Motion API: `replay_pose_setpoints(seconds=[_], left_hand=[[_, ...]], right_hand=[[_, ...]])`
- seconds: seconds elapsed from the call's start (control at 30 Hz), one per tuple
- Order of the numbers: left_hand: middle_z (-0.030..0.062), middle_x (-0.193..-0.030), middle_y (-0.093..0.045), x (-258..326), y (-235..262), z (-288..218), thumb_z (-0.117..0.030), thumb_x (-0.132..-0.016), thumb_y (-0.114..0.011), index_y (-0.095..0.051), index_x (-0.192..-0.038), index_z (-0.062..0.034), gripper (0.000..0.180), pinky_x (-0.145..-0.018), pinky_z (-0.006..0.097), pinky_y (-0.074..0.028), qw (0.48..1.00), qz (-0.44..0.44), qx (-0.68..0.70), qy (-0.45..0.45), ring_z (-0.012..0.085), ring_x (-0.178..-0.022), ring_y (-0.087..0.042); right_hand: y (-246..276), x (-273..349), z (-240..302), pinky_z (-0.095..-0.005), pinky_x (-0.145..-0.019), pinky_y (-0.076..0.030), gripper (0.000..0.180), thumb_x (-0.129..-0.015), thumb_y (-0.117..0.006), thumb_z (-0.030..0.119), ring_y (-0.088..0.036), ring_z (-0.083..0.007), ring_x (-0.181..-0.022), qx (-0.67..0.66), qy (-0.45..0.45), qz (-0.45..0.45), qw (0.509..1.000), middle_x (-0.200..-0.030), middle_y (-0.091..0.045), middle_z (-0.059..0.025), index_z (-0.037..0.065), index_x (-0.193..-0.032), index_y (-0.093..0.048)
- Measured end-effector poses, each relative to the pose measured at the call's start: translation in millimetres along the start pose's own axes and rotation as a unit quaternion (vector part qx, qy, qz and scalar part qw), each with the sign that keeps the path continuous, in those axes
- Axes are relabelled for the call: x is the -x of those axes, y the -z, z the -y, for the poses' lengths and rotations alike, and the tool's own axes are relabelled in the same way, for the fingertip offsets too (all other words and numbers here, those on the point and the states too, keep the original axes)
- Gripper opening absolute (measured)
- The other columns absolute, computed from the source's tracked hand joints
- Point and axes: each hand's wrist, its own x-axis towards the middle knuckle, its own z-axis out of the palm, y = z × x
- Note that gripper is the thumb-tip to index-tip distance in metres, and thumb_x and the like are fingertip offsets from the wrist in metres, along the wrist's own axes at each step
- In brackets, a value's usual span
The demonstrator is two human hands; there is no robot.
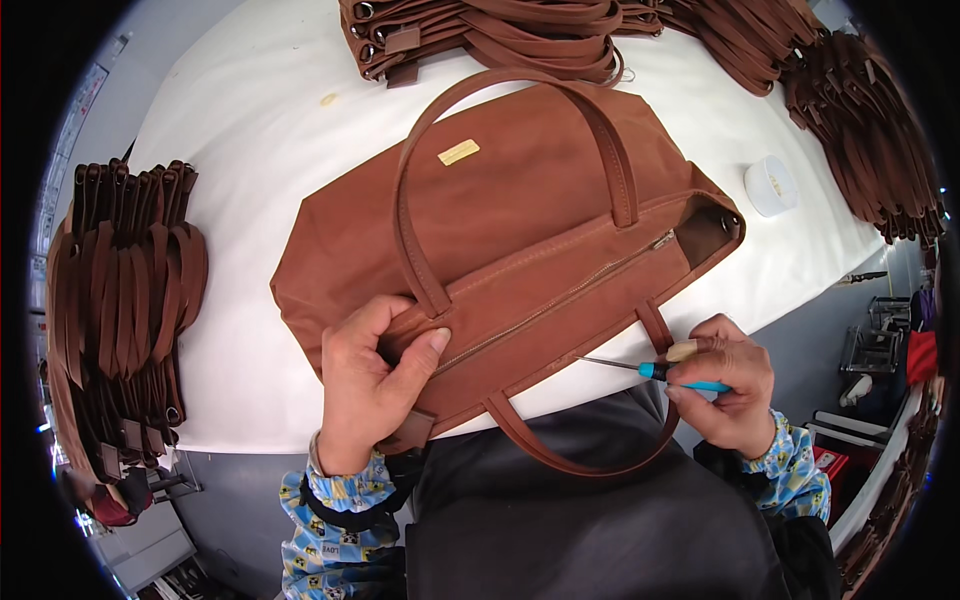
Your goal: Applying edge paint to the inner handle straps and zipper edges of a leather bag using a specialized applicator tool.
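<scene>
A brown tote bag (480, 220) lies on its side in front of me, its zipped top turned toward me and a small gold plate on its face. My left hand (375, 375) pinches the bag's top edge near the base of the far handle (405, 200), thumb and fingers pressed on the fabric. In my right hand (725, 385) is an awl-like tool (650, 371) with a turquoise handle and a thin metal shaft. Its tip meets the bag's near top edge, between the ends of the near handle (570, 468). A beige cover sits on one right finger.
Stacked brown bags stand at the left (125, 300), the back (520, 35) and the right (870, 130) of the white-covered table (240, 130). A small white round container (771, 186) is right of the bag. Black cloth (590, 520) covers my lap.
</scene>
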Motion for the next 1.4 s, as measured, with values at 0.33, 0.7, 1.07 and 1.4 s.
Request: replay_pose_setpoints(seconds=[0.33, 0.7, 1.07, 1.4], left_hand=[[0.0064, -0.064, -0.059, 0.2, 1.9, -2.4, -0.006, -0.074, -0.068, -0.059, -0.08, 0.0021, 0.013, -0.052, 0.024, -0.04, 1.0, 0.011, 0.0, 0.02, 0.0101, -0.056, -0.05], [0.0048, -0.065, -0.059, -0.5, 1.4, -6.8, -0.005, -0.075, -0.067, -0.059, -0.082, 0.0021, 0.012, -0.053, 0.023, -0.04, 1.0, 0.016, -0.004, 0.026, 0.0083, -0.058, -0.05], [0.0039, -0.065, -0.058, 1.4, 3.0, -8.5, -0.005, -0.075, -0.067, -0.059, -0.083, 0.0025, 0.013, -0.054, 0.022, -0.04, 0.999, 0.019, -0.008, 0.039, 0.007, -0.059, -0.049], [0.0034, -0.064, -0.056, -6.0, -2.0, -9.2, -0.003, -0.075, -0.065, -0.057, -0.081, 0.0032, 0.011, -0.052, 0.022, -0.038, 0.999, 0.018, -0.039, 0.012, 0.0061, -0.059, -0.047]], right_hand=[[-24.5, 6.0, -0.6, -0.0272, -0.061, -0.041, 0.021, -0.061, -0.071, 0.0, -0.052, -0.0184, -0.065, 0.145, 0.058, -0.055, 0.986, -0.078, -0.066, -0.0031, 0.008, -0.079, -0.065], [-26.6, 7.4, -4.5, -0.0264, -0.058, -0.04, 0.021, -0.062, -0.071, -0.001, -0.051, -0.0175, -0.063, 0.139, 0.048, -0.069, 0.987, -0.079, -0.066, -0.0035, 0.008, -0.08, -0.065], [-29.8, 10.3, -4.7, -0.0265, -0.052, -0.04, 0.021, -0.063, -0.071, -0.001, -0.05, -0.0168, -0.058, 0.119, 0.038, -0.075, 0.989, -0.08, -0.066, -0.0046, 0.007, -0.081, -0.064], [8.4, 3.4, -6.3, -0.0271, -0.053, -0.042, 0.018, -0.067, -0.069, 0.0, -0.054, -0.0173, -0.06, 0.105, 0.045, -0.083, 0.99, -0.078, -0.065, -0.0091, 0.002, -0.083, -0.062]])
